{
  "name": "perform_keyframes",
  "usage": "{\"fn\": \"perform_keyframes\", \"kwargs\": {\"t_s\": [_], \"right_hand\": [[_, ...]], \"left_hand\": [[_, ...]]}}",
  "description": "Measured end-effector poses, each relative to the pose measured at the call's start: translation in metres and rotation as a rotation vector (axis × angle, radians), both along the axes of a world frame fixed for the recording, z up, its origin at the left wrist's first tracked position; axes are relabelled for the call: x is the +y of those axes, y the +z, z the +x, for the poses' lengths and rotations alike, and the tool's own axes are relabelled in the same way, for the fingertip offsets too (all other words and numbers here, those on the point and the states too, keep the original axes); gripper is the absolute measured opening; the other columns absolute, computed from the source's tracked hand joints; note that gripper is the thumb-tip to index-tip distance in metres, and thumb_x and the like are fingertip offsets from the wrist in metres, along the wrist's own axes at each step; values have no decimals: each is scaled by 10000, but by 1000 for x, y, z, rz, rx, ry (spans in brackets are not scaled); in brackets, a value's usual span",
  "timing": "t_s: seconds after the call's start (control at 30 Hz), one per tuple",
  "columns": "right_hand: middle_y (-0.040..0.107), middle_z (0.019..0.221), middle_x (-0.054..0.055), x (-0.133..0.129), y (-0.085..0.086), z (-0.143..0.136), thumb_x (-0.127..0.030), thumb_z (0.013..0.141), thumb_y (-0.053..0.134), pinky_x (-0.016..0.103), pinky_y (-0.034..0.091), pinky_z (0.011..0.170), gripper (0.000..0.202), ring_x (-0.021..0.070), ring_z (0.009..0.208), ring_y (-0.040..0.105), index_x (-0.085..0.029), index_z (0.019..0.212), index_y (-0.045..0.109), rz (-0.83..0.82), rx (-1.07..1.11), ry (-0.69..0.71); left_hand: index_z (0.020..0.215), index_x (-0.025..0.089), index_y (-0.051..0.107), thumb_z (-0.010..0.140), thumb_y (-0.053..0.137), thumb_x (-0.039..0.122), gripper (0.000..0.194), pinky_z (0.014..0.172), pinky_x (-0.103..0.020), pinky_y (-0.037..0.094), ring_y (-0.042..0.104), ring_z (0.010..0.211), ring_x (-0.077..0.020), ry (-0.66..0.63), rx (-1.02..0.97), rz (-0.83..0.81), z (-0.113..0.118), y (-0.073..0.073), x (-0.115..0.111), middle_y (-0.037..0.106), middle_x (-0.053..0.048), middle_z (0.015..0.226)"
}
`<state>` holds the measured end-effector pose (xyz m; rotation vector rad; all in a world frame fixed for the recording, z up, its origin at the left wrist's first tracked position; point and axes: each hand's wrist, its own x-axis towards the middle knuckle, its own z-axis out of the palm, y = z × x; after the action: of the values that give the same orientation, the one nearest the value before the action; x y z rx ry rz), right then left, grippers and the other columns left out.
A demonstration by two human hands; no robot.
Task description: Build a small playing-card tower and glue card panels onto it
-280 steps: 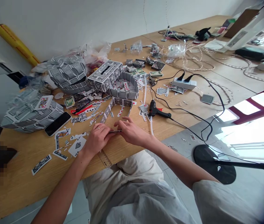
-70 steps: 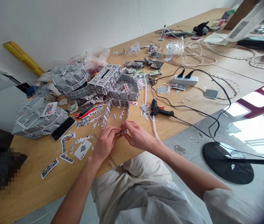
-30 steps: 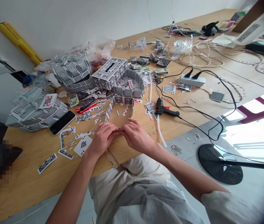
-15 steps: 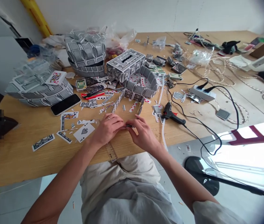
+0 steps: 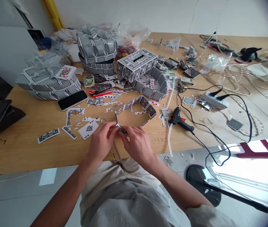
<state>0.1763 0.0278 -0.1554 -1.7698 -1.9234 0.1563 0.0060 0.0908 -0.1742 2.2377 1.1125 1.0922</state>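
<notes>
A narrow band of joined playing-card strips point(image 5: 148, 107) stands on edge as an angular ring on the table near its front. My left hand point(image 5: 103, 138) pinches the band at its front left corner. Close beside it, my right hand point(image 5: 137, 142) is closed on the band's near side, thumb and fingers pressed together. The part between the fingertips is mostly covered. Under the hands a clear ruler point(image 5: 115, 153) reaches toward the table edge. An ace of spades card point(image 5: 88, 129) lies left of my left hand, among cut card pieces.
A black glue gun point(image 5: 182, 121) lies to the right, its cable running to a power strip point(image 5: 215, 100). At the left is a phone point(image 5: 72, 100). Card-covered boxes point(image 5: 137, 64), a red cutter point(image 5: 100, 94) and scattered cards fill the back of the table point(image 5: 60, 157).
The band has turned and its ring shape shows more fully. Both hands have shifted slightly left and nearer to me along it. The whole view has swung a little left.
</notes>
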Motion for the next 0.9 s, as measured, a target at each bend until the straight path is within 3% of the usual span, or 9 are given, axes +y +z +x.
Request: {"fn": "perform_keyframes", "kwargs": {"t_s": [0.1,0.27,0.67,0.9], "right_hand": [[828,1000,103,-1,7,-2,-205,1097,635,380,480,850,155,271,898,758,-135,1207,720,-102,-4,92],[812,1112,133,-3,12,11,-49,1098,523,379,477,905,375,269,984,733,-64,1464,604,-156,-10,274],[804,1071,126,5,6,22,32,1076,464,359,477,889,453,238,968,746,-76,1507,552,-214,82,400],[794,1106,137,3,5,20,59,1033,449,363,461,889,469,240,990,731,-73,1474,542,-201,77,402]], "left_hand": [[1192,223,743,1075,665,313,167,853,-287,599,771,936,-178,85,-99,-154,-1,-4,-11,802,-51,1079],[1118,227,779,1016,736,395,202,837,-286,606,771,938,-192,120,-281,-407,2,-9,-9,813,-55,1062],[840,198,778,830,817,373,180,725,-273,555,713,753,-174,126,-270,-581,6,11,10,780,-17,827],[756,208,773,766,830,329,134,731,-287,542,692,719,-175,181,-311,-653,12,13,13,765,-3,745]]}}
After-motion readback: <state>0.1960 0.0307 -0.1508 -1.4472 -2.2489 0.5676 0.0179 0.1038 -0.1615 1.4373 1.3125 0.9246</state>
